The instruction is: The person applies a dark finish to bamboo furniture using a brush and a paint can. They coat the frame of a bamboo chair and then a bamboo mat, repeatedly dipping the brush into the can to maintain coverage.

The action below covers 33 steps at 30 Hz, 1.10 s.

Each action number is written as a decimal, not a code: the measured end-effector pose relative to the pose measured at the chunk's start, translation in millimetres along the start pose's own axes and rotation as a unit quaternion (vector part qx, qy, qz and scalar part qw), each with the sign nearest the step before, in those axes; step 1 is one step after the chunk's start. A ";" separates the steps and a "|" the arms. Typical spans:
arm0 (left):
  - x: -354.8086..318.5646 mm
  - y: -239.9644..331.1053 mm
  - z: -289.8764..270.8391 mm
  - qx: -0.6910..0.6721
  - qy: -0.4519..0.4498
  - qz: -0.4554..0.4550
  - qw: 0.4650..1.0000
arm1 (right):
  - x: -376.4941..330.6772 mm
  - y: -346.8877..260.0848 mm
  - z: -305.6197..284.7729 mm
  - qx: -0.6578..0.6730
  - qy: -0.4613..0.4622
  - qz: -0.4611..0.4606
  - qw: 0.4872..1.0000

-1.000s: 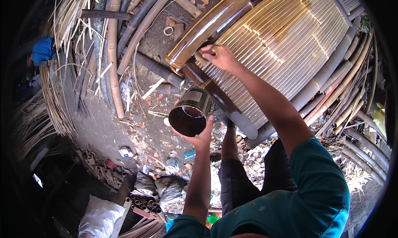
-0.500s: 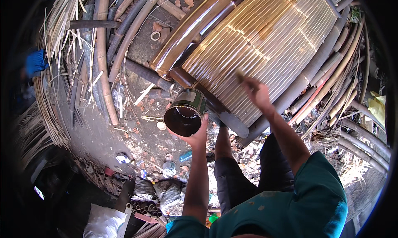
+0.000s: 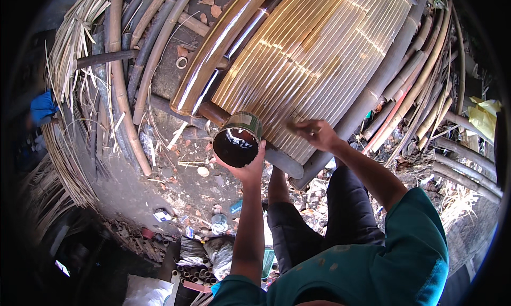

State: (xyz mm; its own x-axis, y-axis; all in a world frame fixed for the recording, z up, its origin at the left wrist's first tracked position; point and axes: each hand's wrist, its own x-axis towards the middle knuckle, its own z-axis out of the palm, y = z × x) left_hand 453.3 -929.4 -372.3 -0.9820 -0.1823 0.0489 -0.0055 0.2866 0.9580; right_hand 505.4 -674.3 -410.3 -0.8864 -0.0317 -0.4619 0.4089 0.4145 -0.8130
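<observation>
My left hand (image 3: 246, 167) holds up an open metal tin (image 3: 238, 139) of dark glossy liquid from below. My right hand (image 3: 314, 132) is closed on a small brush or rag whose end barely shows, pressed against the near edge of a panel of shiny bamboo slats (image 3: 308, 55). The slats gleam wet and golden. A thick glossy bamboo pole (image 3: 213, 50) lies along the panel's left side, just above the tin.
Grey bamboo poles (image 3: 125, 93) lie heaped at the left, more poles (image 3: 426, 109) at the right. Dry strips (image 3: 64, 50) pile up at the far left. Scraps and litter (image 3: 213, 221) cover the dirt by my knees. A yellow bag (image 3: 484, 119) lies far right.
My right hand has swept down the slat panel from its upper left corner to its near edge. The tin in my left hand stayed about where it was.
</observation>
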 end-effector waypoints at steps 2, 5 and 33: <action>4.7 7.7 12.0 -0.002 -0.026 0.020 0.999 | -7.9 12.6 -4.0 -0.008 -0.023 0.016 1.000; 11.0 14.4 28.3 0.066 -0.052 0.050 0.995 | 15.4 11.1 -66.4 -0.161 0.124 -0.043 0.978; 7.9 77.3 184.7 0.143 -0.224 0.118 0.957 | 3.5 -140.0 -213.1 -0.018 0.107 -0.074 0.991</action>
State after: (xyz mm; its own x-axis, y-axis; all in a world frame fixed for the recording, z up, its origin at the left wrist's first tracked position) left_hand 410.3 -735.0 -350.0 -0.9443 0.3226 0.0658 0.2371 0.5276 0.8157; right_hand 398.8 -538.6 -222.6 -0.9632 0.0969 -0.2507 0.2670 0.4526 -0.8508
